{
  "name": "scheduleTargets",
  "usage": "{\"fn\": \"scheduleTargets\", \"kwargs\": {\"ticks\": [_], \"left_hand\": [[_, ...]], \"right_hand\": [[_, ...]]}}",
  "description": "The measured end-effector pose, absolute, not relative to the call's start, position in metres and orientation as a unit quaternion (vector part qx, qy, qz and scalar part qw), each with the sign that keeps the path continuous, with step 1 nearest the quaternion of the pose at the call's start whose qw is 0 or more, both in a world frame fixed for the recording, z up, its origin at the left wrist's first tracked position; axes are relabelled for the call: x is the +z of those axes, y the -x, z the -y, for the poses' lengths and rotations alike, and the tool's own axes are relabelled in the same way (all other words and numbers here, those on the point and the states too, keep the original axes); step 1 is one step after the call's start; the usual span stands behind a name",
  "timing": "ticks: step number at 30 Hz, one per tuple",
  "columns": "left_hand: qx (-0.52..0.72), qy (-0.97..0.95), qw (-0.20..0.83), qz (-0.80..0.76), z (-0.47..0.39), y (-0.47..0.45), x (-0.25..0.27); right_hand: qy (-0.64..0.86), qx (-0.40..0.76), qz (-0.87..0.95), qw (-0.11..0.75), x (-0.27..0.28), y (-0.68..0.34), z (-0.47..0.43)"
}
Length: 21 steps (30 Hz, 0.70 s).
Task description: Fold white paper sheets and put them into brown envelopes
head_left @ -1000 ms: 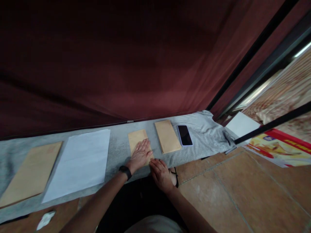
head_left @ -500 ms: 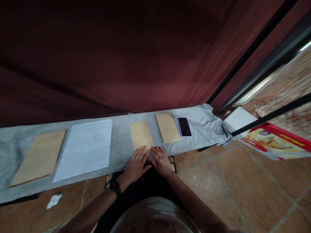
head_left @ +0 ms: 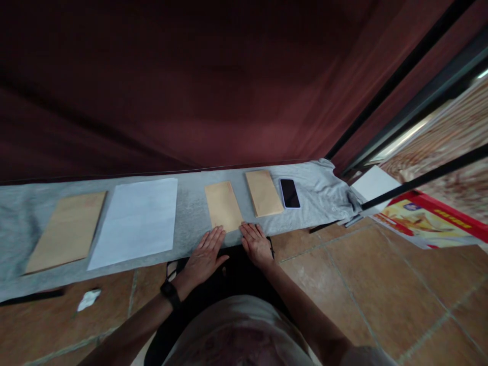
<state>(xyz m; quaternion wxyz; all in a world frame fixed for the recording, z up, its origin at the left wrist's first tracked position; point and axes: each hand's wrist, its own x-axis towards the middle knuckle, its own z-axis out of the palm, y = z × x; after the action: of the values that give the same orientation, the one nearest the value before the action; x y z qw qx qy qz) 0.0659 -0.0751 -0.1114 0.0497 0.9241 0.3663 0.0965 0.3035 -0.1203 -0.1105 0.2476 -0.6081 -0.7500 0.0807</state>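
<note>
A small brown envelope (head_left: pixel 224 203) lies flat on the grey cloth-covered bench (head_left: pixel 192 203) in front of me. My left hand (head_left: pixel 206 253) rests at its near left corner, fingers stretched out and palm down. At the near right corner lies my right hand (head_left: pixel 256 244), fingers extended, the tips touching or just beside the paper. Neither hand grips anything. Right of this envelope is a stack of brown envelopes (head_left: pixel 264 193), with a dark-screened phone (head_left: pixel 290 193) next to it.
White paper sheets (head_left: pixel 137 218) and larger brown envelopes (head_left: pixel 68 230) lie on the bench to the left. A dark red curtain (head_left: pixel 213 101) hangs behind it. At the right stand a black pole (head_left: pixel 423 183) and a colourful printed box (head_left: pixel 430 221). A crumpled white scrap (head_left: pixel 89 300) is on the tiled floor.
My hands have moved apart, the left one leftward and the right one slightly right, uncovering more of the small envelope's near edge. The view has shifted slightly.
</note>
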Motion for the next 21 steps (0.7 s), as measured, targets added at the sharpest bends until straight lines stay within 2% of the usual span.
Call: {"fn": "scheduleTargets", "kwargs": {"ticks": [12, 16, 21], "left_hand": [[0.115, -0.888, 0.035, -0.444, 0.089, -0.085, -0.117], [0.119, -0.873, 0.032, -0.472, 0.092, -0.094, -0.120], [0.121, -0.872, 0.027, -0.474, 0.093, -0.095, -0.121]], "right_hand": [[0.742, 0.146, 0.605, 0.249, -0.095, -0.283, 0.068], [0.762, 0.190, 0.548, 0.288, -0.097, -0.284, 0.057], [0.739, 0.292, 0.473, 0.381, -0.102, -0.290, 0.052]]}}
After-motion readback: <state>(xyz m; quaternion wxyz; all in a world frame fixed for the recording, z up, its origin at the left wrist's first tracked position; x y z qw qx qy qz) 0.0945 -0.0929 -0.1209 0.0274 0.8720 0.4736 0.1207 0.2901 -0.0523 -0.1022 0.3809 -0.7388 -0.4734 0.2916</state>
